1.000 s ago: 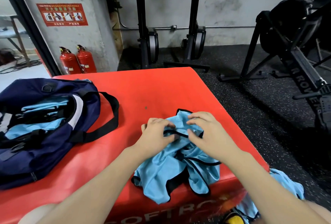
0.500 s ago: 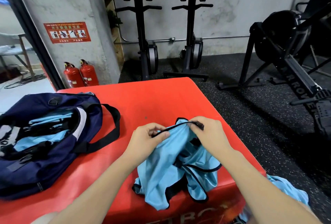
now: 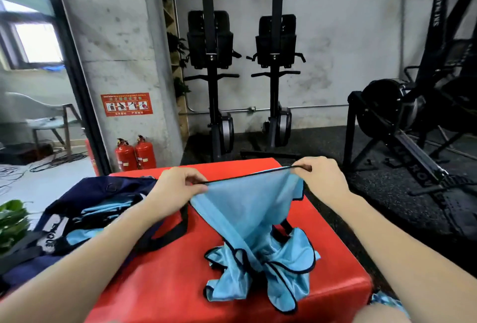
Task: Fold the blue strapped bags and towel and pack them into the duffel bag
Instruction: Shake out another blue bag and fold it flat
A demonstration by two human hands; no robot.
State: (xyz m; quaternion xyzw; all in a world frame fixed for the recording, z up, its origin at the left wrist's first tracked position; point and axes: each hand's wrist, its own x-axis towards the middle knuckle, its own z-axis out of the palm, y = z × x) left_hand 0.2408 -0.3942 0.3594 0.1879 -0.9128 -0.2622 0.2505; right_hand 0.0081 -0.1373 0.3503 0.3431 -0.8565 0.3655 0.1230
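thin sheeny cloth bag [image 3: 247,209], smooth red box [image 3: 165,278]

duffel bag [image 3: 77,222] cut by left edge, interior contents indistinct

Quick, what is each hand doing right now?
Left hand: closed, pinching the black-trimmed top edge of the light blue bag.
Right hand: closed, pinching the other end of that same edge, holding it stretched above the red block.

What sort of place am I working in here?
Most likely a gym: two black rowing machines stored upright against the grey concrete wall, a black air bike on dark speckled rubber flooring, and the red padded plyo box serving as the table.
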